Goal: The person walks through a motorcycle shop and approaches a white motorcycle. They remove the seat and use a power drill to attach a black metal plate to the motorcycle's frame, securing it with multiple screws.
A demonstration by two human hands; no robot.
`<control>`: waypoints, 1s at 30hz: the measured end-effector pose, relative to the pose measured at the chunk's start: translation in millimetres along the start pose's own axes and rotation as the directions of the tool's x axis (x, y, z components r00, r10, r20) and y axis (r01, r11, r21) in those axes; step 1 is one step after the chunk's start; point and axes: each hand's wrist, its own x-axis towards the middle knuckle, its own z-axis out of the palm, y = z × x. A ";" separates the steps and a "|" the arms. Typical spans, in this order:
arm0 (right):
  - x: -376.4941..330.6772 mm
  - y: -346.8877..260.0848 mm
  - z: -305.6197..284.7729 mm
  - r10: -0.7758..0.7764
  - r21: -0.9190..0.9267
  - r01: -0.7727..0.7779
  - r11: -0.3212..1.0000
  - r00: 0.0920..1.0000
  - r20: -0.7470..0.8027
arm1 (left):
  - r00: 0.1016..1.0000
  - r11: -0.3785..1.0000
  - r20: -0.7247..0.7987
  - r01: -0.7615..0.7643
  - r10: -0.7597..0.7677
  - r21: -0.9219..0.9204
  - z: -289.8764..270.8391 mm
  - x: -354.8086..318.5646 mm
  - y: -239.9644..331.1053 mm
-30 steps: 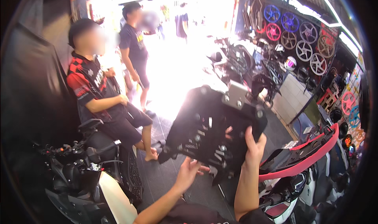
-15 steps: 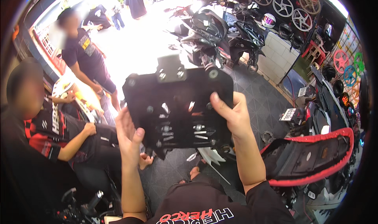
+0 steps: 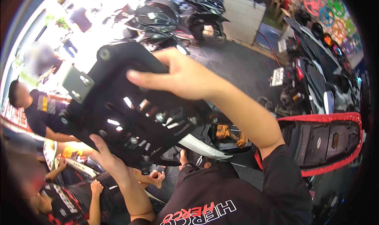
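1. Both hands carry a black slotted mounting plate (image 3: 130,110) in the air, tilted, its bolted underside turned toward the camera, likely so the fittings can be looked over.
2. Right hand (image 3: 181,77) closes over the plate's upper edge, fingers wrapped across the far face, taking most of the weight.
3. Left hand (image 3: 108,156) props the lower edge from beneath, fingers spread flat against it to steady the tilt.
4. A grey metal bracket (image 3: 77,84) with two screws juts from the plate's left corner; bolt heads and slots dot its middle.
5. Below the plate lies a white scooter panel (image 3: 205,148), with an orange power tool (image 3: 229,134) just beside it.
6. At the right, a raised scooter seat with red trim (image 3: 327,142) stands open.
7. Two people (image 3: 43,114) sit at the left, well apart from the plate.
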 end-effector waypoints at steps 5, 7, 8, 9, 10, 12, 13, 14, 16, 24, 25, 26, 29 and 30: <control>69.6 17.8 -49.1 -0.144 -0.278 0.103 0.955 0.981 -0.130 | 0.980 0.978 0.060 0.195 -0.191 -0.072 48.5 73.0 -9.9; 51.2 1.4 -64.0 -0.192 -0.594 -0.068 0.802 0.912 -0.363 | 0.962 0.960 0.124 0.258 -0.244 -0.113 54.7 100.8 -19.9; 35.9 10.2 -70.9 -0.247 -0.585 -0.049 0.810 0.876 -0.415 | 0.950 0.944 0.129 0.301 -0.285 -0.137 55.6 111.1 -26.1; 13.2 10.8 -79.8 -0.342 -0.690 -0.081 0.719 0.824 -0.452 | 0.929 0.920 0.150 0.359 -0.337 -0.156 59.1 120.0 -32.6; -14.0 22.4 -83.1 -0.360 -0.654 -0.112 0.748 0.759 -0.542 | 0.912 0.901 0.161 0.402 -0.378 -0.161 58.4 127.6 -38.0; -79.3 56.1 -93.9 -0.361 -0.624 -0.341 0.703 0.586 -0.726 | 0.884 0.877 0.180 0.457 -0.431 -0.147 62.8 138.0 -51.2; -113.3 83.9 -96.8 -0.280 -0.497 -0.440 0.748 0.470 -0.837 | 0.882 0.875 0.162 0.465 -0.443 -0.138 65.1 142.3 -57.2; -150.5 106.1 -97.8 -0.223 -0.389 -0.509 0.768 0.357 -0.907 | 0.875 0.867 0.155 0.479 -0.459 -0.138 72.1 145.8 -63.4; -212.8 158.9 -94.1 -0.127 -0.244 -0.585 0.773 0.234 -0.964 | 0.858 0.854 0.176 0.505 -0.482 -0.124 71.5 154.1 -75.9; -186.7 242.6 -62.7 0.372 0.315 -0.206 0.926 0.369 -0.852 | 0.844 0.880 0.348 0.465 -0.407 -0.098 40.7 200.5 -108.5; -178.3 257.1 -72.7 0.338 0.264 -0.233 0.936 0.384 -0.860 | 0.865 0.894 0.313 0.439 -0.393 -0.091 44.0 201.1 -105.4; -172.8 264.6 -84.3 0.305 0.207 -0.270 0.940 0.396 -0.866 | 0.882 0.903 0.275 0.421 -0.384 -0.089 44.8 199.9 -106.2; -152.6 274.0 -100.1 0.249 0.096 -0.341 0.935 0.437 -0.864 | 0.859 0.896 0.319 0.440 -0.400 -0.062 25.7 233.6 -134.5; -146.2 273.6 -102.8 0.238 0.067 -0.361 0.930 0.454 -0.859 | 0.851 0.891 0.329 0.451 -0.409 -0.059 20.1 240.4 -144.1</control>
